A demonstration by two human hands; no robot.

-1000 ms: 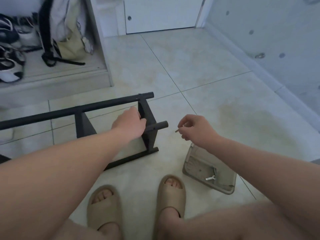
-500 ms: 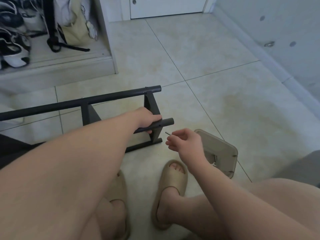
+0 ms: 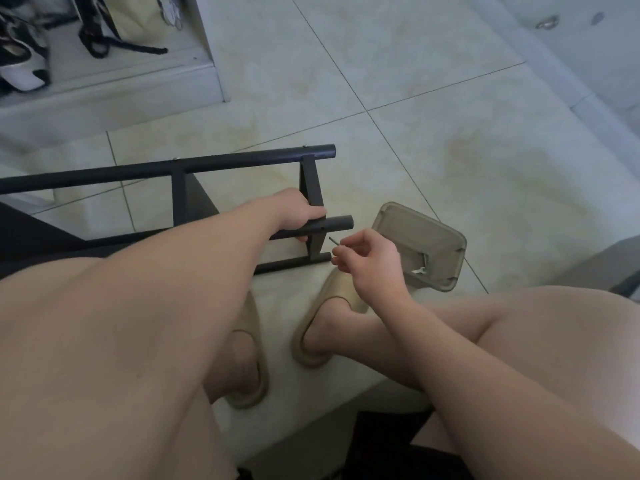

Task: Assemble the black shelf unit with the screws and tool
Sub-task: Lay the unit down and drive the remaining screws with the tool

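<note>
Far left, top: black-and-white shoes (image 3: pixel 24 72) and black straps (image 3: pixel 114 46) are seen on a low pale ledge (image 3: pixel 138 95). Details there are blurred.

The black shelf unit (image 3: pixel 221 163) is laid on its side on the tiled floor (image 3: pixel 450 133), left of centre. Its long upper tube is run from the left edge to about mid-frame. A short upright plate is joined to that tube near its right end. A second, lower tube (image 3: pixel 341 223) is crossed by the same plate, with its open end stuck out to the right. A third bar is seen on the floor below it.

The left hand (image 3: pixel 294 214) is wrapped round the lower tube, just left of the plate, fingers curled under it.

A thin metal piece (image 3: pixel 332 239) is pinched between thumb and fingertips of the right hand (image 3: pixel 370 261). Its tip is pointed up-left at the lower tube, near it but apart. Whether it is a screw or the tool cannot be told.

Below the hands, two beige slippers are worn: one (image 3: pixel 254 396) partly hidden by the left arm, the other (image 3: pixel 337 289) partly under the right wrist.

Right of the right hand, a beige tray (image 3: pixel 408 230) is set on the floor, tilted in the frame. A small silver part (image 3: pixel 419 270) is lying inside it, near its lower rim.
</note>
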